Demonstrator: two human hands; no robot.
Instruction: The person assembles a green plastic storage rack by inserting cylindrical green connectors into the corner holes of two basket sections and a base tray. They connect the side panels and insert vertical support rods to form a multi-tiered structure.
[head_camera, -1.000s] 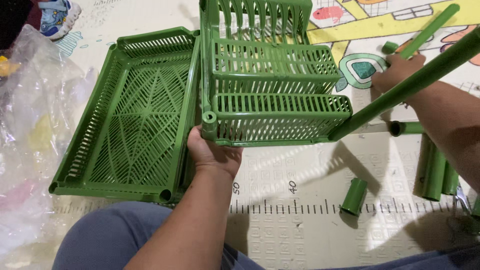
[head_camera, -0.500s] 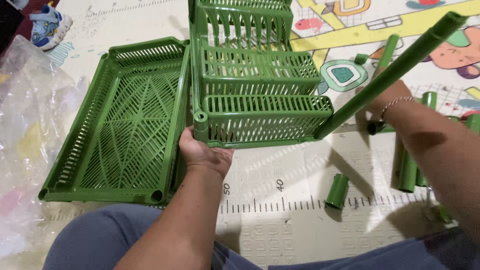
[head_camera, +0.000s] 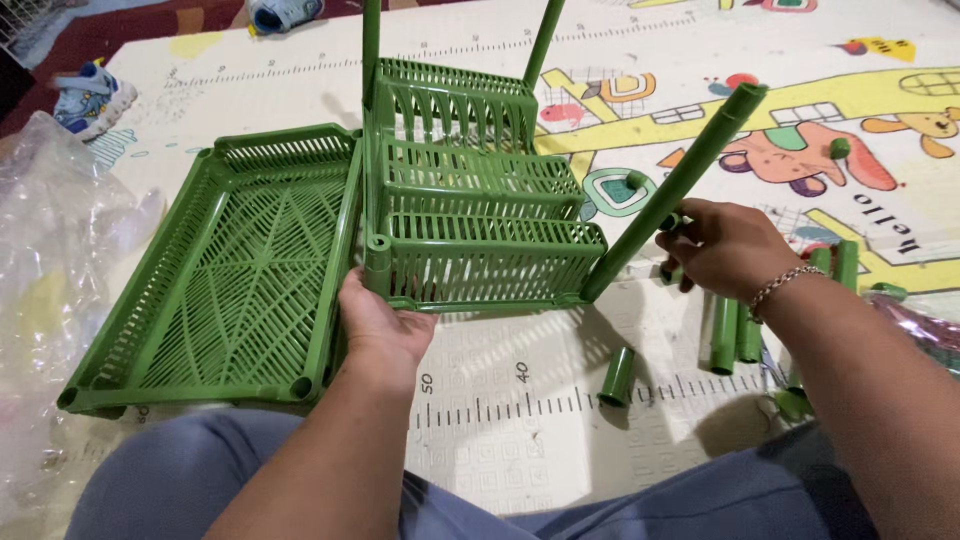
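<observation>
Now green rack (head_camera: 480, 230) between hands: left (head_camera: 380, 325), right (head_camera: 730, 250).

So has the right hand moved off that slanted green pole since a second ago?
Yes. The right hand has let go of the slanted green pole and dropped to its right, toward the loose green tubes on the play mat.

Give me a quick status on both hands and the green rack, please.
Left hand grips the stacked rack's near corner. Right hand on short green tubes. Flat tray alongside, left.

Bright, even light; soft shadows fall toward the viewer; sharp focus.
</observation>
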